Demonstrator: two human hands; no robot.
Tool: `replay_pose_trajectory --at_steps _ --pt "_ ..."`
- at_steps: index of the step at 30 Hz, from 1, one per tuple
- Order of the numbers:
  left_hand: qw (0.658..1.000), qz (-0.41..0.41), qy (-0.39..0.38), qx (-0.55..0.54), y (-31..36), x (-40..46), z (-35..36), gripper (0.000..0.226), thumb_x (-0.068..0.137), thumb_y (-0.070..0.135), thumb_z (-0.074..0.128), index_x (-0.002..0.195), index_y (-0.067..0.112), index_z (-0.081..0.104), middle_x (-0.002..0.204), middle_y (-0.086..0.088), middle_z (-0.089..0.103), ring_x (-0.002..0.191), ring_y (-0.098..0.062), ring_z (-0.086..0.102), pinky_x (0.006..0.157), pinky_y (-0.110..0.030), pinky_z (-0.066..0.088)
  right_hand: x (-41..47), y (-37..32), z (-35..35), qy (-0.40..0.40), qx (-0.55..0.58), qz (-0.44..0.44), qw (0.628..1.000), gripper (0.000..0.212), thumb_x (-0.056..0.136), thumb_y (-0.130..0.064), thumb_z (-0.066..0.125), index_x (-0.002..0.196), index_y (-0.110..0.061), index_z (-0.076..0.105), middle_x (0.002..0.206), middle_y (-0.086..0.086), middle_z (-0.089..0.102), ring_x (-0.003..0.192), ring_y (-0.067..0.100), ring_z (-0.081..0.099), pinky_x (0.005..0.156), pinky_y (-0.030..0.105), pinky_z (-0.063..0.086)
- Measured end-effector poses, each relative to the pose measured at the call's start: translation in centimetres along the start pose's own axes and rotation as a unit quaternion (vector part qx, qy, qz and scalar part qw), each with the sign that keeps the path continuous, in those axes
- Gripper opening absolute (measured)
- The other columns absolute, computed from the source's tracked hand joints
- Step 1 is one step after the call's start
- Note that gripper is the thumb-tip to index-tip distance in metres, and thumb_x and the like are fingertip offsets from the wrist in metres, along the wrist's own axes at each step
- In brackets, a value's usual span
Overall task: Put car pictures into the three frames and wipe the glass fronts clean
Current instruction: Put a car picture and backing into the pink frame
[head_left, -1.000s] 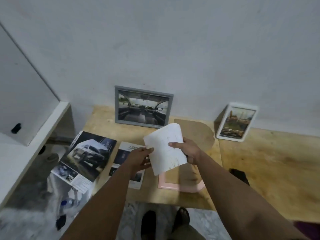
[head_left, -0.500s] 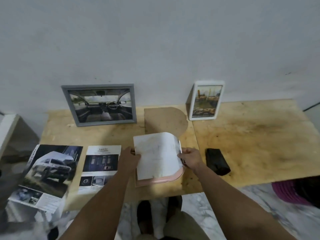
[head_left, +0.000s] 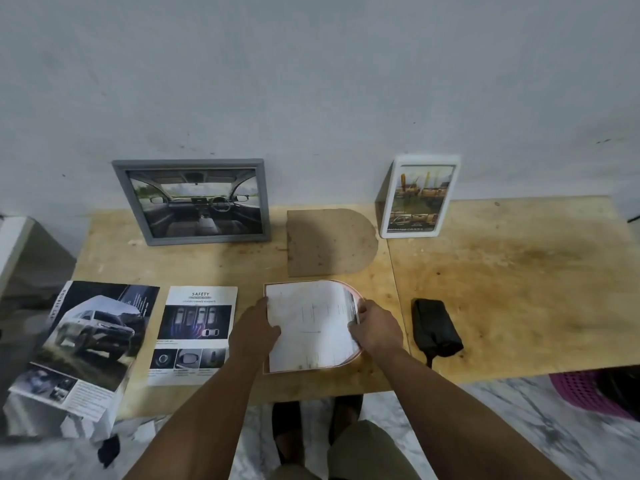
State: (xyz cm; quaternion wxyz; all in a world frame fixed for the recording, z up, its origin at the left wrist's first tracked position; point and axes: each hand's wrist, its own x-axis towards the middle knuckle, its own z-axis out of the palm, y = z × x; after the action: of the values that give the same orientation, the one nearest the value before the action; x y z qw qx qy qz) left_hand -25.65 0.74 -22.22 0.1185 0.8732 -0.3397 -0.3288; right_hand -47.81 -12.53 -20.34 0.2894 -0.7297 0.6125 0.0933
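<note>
On the plywood bench (head_left: 502, 271), a pink arch-shaped frame (head_left: 358, 355) lies flat near the front edge at about 6 o'clock, almost covered by a white sheet of paper (head_left: 311, 323) laid over it. The left hand (head_left: 254, 332) rests on the sheet's left edge with its fingers tucked at the margin; the right hand (head_left: 375, 329) pinches the sheet's curled right edge. Just beyond, at 12 o'clock, lies a brown arch-shaped backing board (head_left: 329, 242). A grey frame (head_left: 192, 200) with a car-interior picture leans on the wall at 11 o'clock, a white frame (head_left: 417, 197) with a picture at 1 o'clock. At 9 o'clock lie a "SAFETY" leaflet (head_left: 194, 334) and a car brochure (head_left: 86, 344) overhanging the bench's edge. A folded black cloth (head_left: 436, 327) sits at 3 o'clock.
</note>
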Motion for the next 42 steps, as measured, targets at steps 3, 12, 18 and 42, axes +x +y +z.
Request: replay_pose_trajectory --at_steps 3,12,18,42 --pt "0.999 -0.004 -0.010 0.046 0.1 0.1 -0.1 0.077 0.082 0.040 0.068 0.150 0.026 0.034 0.135 -0.002 0.053 0.119 -0.025 0.058 0.092 -0.042 0.055 0.3 -0.1 0.0 0.004 -0.025 -0.004 1.000 0.045 0.086 -0.038 0.075 0.125 -0.031 0.053 0.106 -0.009 0.069 0.084 0.017 0.068 0.071 0.033 0.062" --pt "0.994 0.037 0.043 0.092 0.3 0.7 -0.3 0.064 0.091 0.051 0.059 0.147 0.025 0.042 0.138 -0.004 0.042 0.125 -0.024 0.050 0.091 -0.040 0.054 1.8 -1.6 -1.6 0.040 0.018 -0.042 0.998 0.038 0.093 -0.042 0.065 0.129 -0.032 0.057 0.121 -0.008 0.066 0.099 0.019 0.066 0.080 0.033 0.059" --pt "0.993 0.064 0.046 0.092 0.6 1.7 -0.7 0.064 0.089 0.050 0.063 0.146 0.028 0.045 0.140 -0.002 0.040 0.128 -0.024 0.046 0.092 -0.044 0.056 7.3 -3.9 -5.9 0.054 0.159 0.045 0.985 0.037 0.092 -0.037 0.063 0.126 -0.023 0.058 0.117 -0.001 0.067 0.107 0.024 0.065 0.092 0.038 0.055" --pt "0.996 0.090 0.026 0.006 -0.8 2.1 0.0 0.060 0.089 0.046 0.068 0.143 0.025 0.050 0.139 0.003 0.042 0.108 -0.016 0.060 0.092 -0.032 0.057 16.1 -6.5 -4.9 0.004 0.209 0.275 0.938 0.102 0.070 -0.031 0.088 0.144 -0.011 0.022 0.144 0.019 0.041 0.131 0.038 0.044 0.106 0.048 0.043"
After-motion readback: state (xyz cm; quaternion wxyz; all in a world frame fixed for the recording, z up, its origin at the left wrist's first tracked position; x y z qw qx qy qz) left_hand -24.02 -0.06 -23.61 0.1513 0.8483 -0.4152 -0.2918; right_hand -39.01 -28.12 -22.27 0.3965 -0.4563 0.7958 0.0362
